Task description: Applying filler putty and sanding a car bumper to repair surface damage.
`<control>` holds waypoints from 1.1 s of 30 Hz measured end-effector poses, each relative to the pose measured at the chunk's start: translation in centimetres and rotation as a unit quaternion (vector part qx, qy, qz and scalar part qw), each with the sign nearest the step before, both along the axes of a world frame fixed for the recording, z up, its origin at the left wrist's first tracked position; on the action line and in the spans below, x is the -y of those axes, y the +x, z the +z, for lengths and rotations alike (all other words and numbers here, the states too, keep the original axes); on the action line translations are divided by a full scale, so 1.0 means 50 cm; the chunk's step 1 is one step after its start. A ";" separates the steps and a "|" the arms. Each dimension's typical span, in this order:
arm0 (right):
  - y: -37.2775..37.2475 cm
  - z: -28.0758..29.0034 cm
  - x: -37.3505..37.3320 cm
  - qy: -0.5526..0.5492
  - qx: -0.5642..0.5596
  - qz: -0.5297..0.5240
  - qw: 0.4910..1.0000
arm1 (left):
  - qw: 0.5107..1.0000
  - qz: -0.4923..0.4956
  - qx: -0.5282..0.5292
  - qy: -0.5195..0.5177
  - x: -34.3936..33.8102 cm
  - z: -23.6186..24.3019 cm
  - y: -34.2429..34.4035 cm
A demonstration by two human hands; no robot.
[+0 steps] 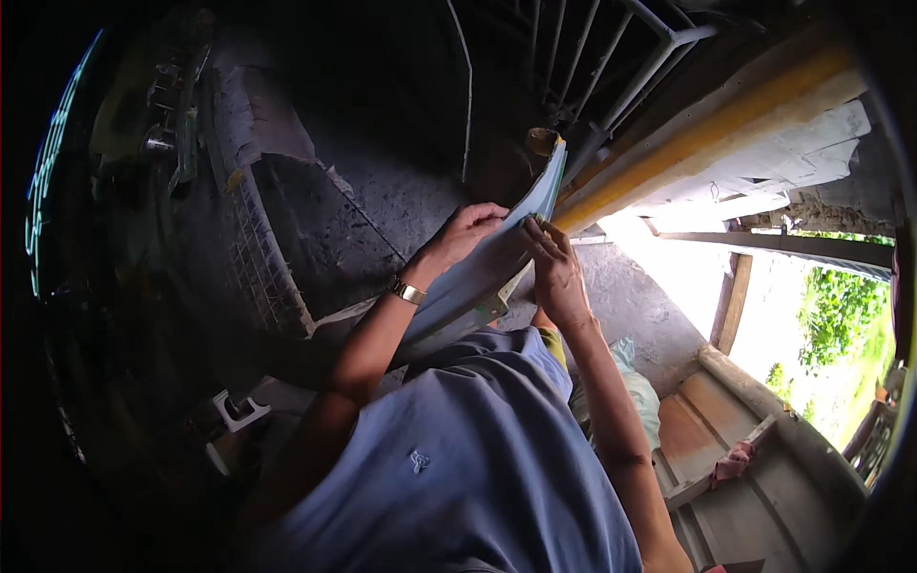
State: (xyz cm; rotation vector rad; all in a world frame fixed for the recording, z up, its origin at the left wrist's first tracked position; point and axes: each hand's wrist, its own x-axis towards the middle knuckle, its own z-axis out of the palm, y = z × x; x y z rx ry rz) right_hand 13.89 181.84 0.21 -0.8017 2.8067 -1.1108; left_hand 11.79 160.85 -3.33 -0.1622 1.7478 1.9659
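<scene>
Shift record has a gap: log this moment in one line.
left hand: at pale curved panel | right hand: at panel's right edge | left wrist: metal band | upper right: yellow beam

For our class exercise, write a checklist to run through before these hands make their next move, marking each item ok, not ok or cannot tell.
1. Left hand at the pale curved panel: ok, fingers at its surface.
2. Right hand at the panel's edge: ok, fingertips there.
3. Brown ring fixed to the panel's far end: cannot tell.
4. Wrists bare: not ok, metal wristband on the left.
5. Lighting even: not ok, left side dark, right side glaring.
</scene>
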 end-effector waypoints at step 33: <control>0.003 0.029 0.060 -0.015 0.180 0.251 0.951 | 0.973 -0.036 -0.164 -0.158 0.073 -0.056 0.101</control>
